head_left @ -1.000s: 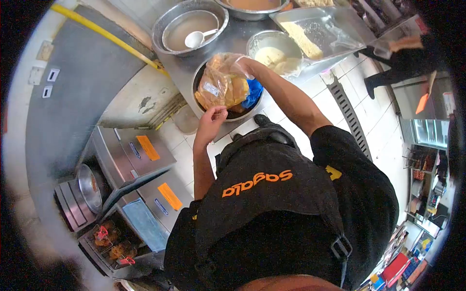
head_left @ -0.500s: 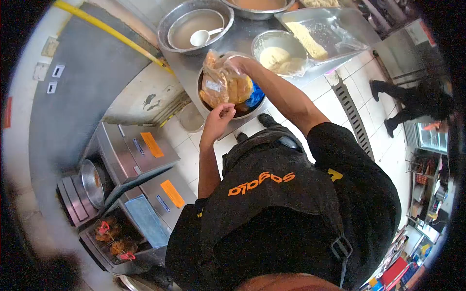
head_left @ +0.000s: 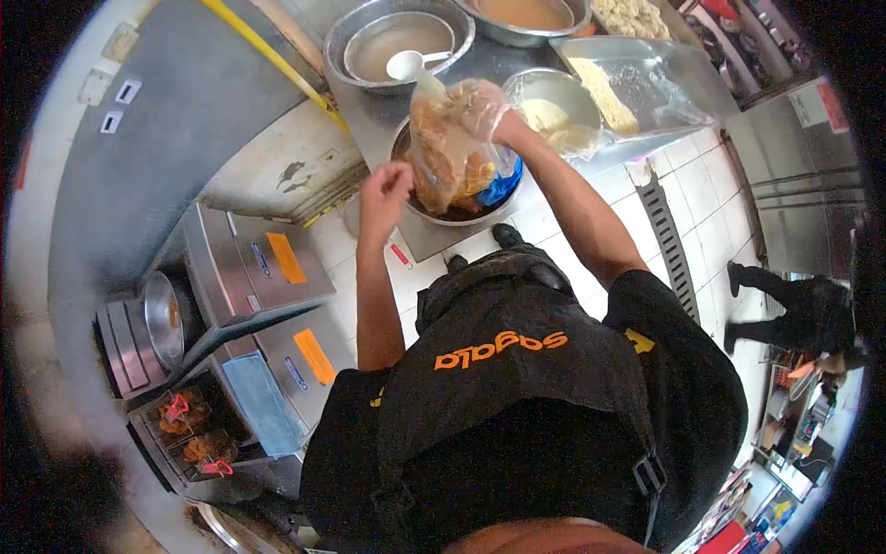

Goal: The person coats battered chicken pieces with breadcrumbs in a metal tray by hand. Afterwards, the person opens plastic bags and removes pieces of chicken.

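Note:
My right hand (head_left: 480, 111), in a clear plastic glove, grips the top of a clear plastic bag (head_left: 438, 152) with orange-brown pieces in it. The bag hangs over a round metal bowl (head_left: 452, 220) on the steel table. My left hand (head_left: 386, 187) is bare and held up just left of the bag, its fingers curled together; whether anything small is between them is hidden. A blue plastic bag (head_left: 501, 186) and more orange pieces lie in the bowl beneath.
Behind are a bowl of cloudy liquid (head_left: 374, 51) with a white scoop (head_left: 406, 64), a batter bowl (head_left: 554, 115) and a metal tray (head_left: 660, 83). Fryer baskets (head_left: 208, 443) stand at lower left. Another person (head_left: 794, 309) is at the right.
My right hand has raised the bag a little, and the bag now hangs more upright. My left hand has moved away from it to the left. The red item on the floor has come into view.

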Motion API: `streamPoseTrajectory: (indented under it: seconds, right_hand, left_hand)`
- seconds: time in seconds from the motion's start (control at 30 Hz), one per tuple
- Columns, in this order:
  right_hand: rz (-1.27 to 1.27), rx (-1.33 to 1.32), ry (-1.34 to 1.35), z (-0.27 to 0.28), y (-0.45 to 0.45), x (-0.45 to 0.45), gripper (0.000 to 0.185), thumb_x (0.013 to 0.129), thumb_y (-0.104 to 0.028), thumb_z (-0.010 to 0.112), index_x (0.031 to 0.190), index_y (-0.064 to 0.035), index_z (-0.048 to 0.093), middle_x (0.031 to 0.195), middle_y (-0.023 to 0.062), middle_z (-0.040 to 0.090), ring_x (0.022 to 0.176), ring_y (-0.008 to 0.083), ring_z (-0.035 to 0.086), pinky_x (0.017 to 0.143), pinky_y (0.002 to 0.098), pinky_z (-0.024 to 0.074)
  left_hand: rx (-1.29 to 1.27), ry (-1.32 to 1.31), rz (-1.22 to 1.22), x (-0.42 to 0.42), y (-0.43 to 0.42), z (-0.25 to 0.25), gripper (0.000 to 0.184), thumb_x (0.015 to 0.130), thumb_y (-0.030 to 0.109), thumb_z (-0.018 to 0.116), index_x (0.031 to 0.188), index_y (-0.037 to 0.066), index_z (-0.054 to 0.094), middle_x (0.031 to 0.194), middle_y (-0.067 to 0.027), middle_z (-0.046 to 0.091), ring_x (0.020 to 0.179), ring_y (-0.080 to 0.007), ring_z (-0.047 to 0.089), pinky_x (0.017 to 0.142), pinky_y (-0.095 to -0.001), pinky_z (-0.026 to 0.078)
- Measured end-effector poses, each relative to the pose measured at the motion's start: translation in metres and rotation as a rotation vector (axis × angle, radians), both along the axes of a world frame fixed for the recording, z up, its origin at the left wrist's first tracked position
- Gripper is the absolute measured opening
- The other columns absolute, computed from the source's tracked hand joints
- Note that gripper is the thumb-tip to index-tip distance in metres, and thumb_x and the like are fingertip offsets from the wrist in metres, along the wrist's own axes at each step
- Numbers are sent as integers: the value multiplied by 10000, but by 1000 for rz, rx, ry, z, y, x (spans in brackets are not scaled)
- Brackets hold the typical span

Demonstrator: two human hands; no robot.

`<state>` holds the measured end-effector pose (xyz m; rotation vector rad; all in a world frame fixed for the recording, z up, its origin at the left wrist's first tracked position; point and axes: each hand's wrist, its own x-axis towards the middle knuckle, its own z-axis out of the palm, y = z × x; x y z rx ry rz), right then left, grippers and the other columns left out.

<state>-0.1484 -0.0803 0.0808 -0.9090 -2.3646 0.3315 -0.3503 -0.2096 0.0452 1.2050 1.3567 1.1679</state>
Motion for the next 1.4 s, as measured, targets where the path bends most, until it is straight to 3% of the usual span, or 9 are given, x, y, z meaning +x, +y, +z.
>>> streamPoseTrajectory:
  seconds: [0.17,0.27,0.37,0.43,0.5,0.57,0.87,1.1,1.4]
  right_hand:
    - [178,132,53,80,-3,13,237,733,-200,516,894,-42,589,774,167,590,671,327,565,620,386,466]
    - [144,-49,-52,96,-6,23,260,736,-248,532,893,-52,601,830,163,592,760,308,568,696,390,454]
    - [287,214,-2,16,33,53,440,760,-369,544,1111,-104,533,1109,145,518,1051,291,465,933,421,318]
    - [70,118,-107,-2,30,64,479,741,-342,593,1137,-88,507,1127,132,513,1055,260,472,933,401,336]
    - [31,-649,88,78,-12,63,485,725,-312,640,1116,-69,488,1126,103,504,1028,218,483,859,343,407]
    - [127,-753,743,36,-13,66,480,689,-261,682,1079,-34,520,1063,87,550,942,153,520,784,285,437]
    - [-223,-400,361,-2,-47,55,423,728,-346,620,1012,-35,575,1021,125,580,909,238,557,815,317,428]
    - [165,-135,522,24,-51,51,343,739,-270,619,977,-27,568,870,110,600,779,228,555,678,350,454]
    - [340,-339,596,20,-35,69,303,740,-236,613,964,-37,570,868,88,593,764,196,546,658,330,449]
  left_hand:
    - [506,56,165,18,50,55,291,777,165,614,1014,14,537,912,-48,589,819,-155,549,734,-292,442]
    - [465,-90,-171,29,69,58,306,757,194,639,984,6,554,901,-64,606,842,-178,563,752,-312,447]
    - [303,254,-263,33,80,42,290,758,196,636,958,-7,583,866,-73,631,797,-139,576,734,-308,455]
    - [383,123,-178,53,71,51,275,785,216,601,949,-5,596,875,-95,636,779,-149,585,714,-306,453]
    - [355,176,-71,59,73,38,251,805,216,575,911,-9,603,826,-110,636,734,-178,591,677,-321,449]
    - [344,190,30,65,78,35,252,816,222,561,900,-12,602,807,-113,633,715,-187,590,661,-326,447]
    - [501,-17,161,89,78,47,216,842,171,536,918,-30,555,854,-74,584,758,-145,537,682,-273,437]
    - [509,-287,95,80,76,44,125,867,154,486,872,29,480,821,-20,486,754,-115,475,674,-260,416]
    - [401,-346,-78,88,73,107,173,870,203,477,774,58,482,750,17,479,669,-74,425,618,-241,373]
